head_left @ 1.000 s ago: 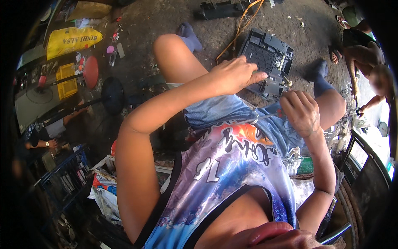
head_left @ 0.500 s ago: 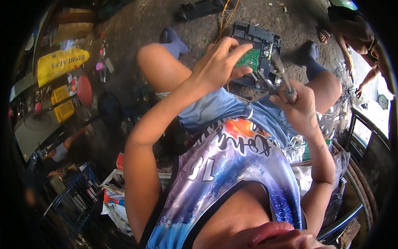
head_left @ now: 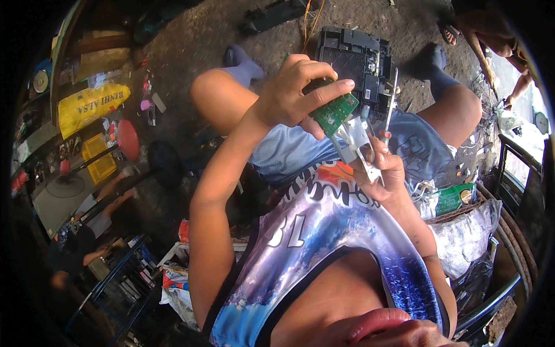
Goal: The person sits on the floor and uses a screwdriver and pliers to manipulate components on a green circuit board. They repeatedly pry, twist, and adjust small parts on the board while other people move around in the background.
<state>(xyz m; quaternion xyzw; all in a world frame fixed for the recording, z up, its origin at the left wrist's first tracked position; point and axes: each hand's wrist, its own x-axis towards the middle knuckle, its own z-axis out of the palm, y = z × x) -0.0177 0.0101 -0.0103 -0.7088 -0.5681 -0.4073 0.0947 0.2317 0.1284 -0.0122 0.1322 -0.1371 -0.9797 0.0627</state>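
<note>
My left hand [head_left: 303,95] pinches a green circuit board [head_left: 334,118], thumb and fingers closed at its edge, raised above my lap. A bent, shiny metal bracket [head_left: 354,139] hangs at the board's lower right and seems joined to it. My right hand [head_left: 383,170] is closed around the bracket's lower end. It also keeps hold of a screwdriver [head_left: 393,95], whose shaft points away from me; its handle is mostly hidden by the fingers. On the ground beyond my hands, between my feet, lies a black plastic housing [head_left: 350,63] with a ribbed, open surface.
Another black plastic part [head_left: 272,17] and orange wires [head_left: 313,26] lie farther off. A person [head_left: 497,46] is at the upper right, another [head_left: 87,243] at the left. A yellow sack [head_left: 92,107] and a yellow crate [head_left: 98,156] stand left; metal rails [head_left: 514,248] and bags [head_left: 462,237] are at my right.
The circuit board has come up off the black housing toward me in my left hand. My right hand has moved nearer and grasps the metal bracket, the screwdriver now turned upright.
</note>
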